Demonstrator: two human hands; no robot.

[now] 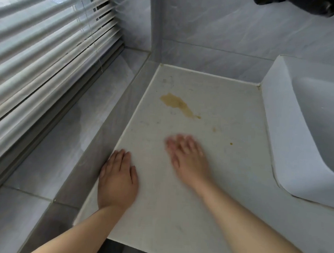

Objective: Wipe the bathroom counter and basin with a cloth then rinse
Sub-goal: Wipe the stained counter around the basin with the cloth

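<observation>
The off-white bathroom counter (pixel 227 175) fills the middle of the head view. A yellow-brown stain (pixel 175 104) lies on its far half, with small spots toward the right. The white basin (pixel 280 119) rises at the right edge of the counter. My left hand (pixel 118 178) rests flat, palm down, on the counter's left edge. Blurred by motion, my right hand (pixel 187 157) is over the counter's middle with fingers spread, just short of the stain. Neither hand holds anything. No cloth is in view.
A grey tiled ledge (pixel 71 134) runs along the left, below the counter's level, under white window blinds (pixel 47 52). Grey tiled walls (pixel 232 28) close the back. A dark object (pixel 306 4) hangs at the top right.
</observation>
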